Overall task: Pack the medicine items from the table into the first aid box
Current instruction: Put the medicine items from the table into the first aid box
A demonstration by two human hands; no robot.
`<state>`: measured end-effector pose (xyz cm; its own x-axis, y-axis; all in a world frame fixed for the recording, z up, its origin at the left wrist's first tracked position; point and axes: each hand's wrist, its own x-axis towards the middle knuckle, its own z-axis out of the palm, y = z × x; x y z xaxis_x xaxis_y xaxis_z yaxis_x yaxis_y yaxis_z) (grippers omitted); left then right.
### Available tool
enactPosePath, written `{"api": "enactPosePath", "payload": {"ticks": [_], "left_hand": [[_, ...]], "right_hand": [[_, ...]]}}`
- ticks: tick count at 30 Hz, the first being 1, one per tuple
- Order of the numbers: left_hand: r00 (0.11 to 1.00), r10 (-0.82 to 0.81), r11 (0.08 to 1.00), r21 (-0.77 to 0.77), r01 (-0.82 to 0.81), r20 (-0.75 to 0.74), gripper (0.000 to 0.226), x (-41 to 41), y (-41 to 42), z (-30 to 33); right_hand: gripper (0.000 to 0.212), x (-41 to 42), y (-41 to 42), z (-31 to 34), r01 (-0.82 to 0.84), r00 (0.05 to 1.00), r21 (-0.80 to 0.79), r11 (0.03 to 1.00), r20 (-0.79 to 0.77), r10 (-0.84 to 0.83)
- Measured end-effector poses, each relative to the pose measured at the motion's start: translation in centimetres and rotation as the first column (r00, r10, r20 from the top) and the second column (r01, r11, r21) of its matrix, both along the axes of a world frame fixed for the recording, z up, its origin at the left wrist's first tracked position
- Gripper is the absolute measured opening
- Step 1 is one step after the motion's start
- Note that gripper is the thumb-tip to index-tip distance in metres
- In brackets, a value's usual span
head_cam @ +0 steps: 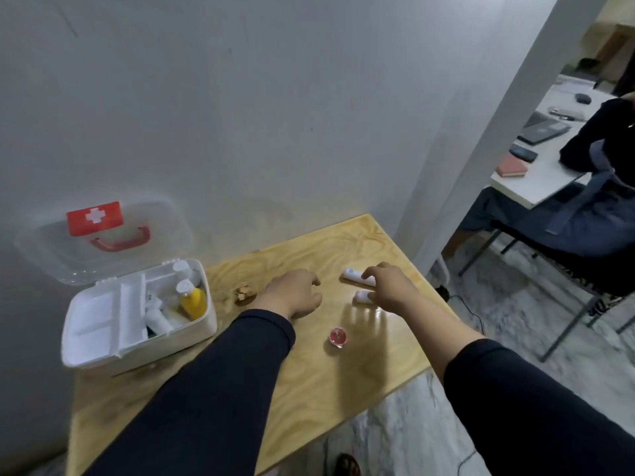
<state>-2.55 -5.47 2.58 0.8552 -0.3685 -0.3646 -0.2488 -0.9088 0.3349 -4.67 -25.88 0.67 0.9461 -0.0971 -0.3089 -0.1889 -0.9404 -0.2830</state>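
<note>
The white first aid box (192,333) stands open at the table's left, its clear lid (44,255) with a red cross label leaning back against the wall. Inside it I see a yellow bottle (194,302) and several white containers. My right hand (391,286) rests over two white tubes, the farther white tube (354,274) and the nearer white tube (360,296), with fingertips touching both. My left hand (295,293) hovers over the table's middle, fingers curled and holding nothing. A small red round container (338,336) lies between my forearms.
A small brown crumpled object (244,293) lies between the box and my left hand. The wooden table (326,389) ends close on the right, beside a wall corner. A seated person (598,187) and a white desk are at the far right.
</note>
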Motion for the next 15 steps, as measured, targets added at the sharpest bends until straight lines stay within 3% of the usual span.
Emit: {"api": "enactPosePath", "payload": {"ticks": [7,15], "left_hand": [[0.996,0.075,0.997,0.013,-0.074,-0.049,0.044,1.0,-3.6,-2.3],[0.988,0.144,0.989,0.044,-0.142,-0.048,0.044,0.7,-4.4,-3.4]], "right_hand": [[0.036,2.0,-2.7,-2.5,-0.244,0.970,-0.003,0.970,0.003,0.244],[0.031,2.4,-3.7,-4.2,-0.273,0.961,0.113,0.955,0.077,0.265]]}}
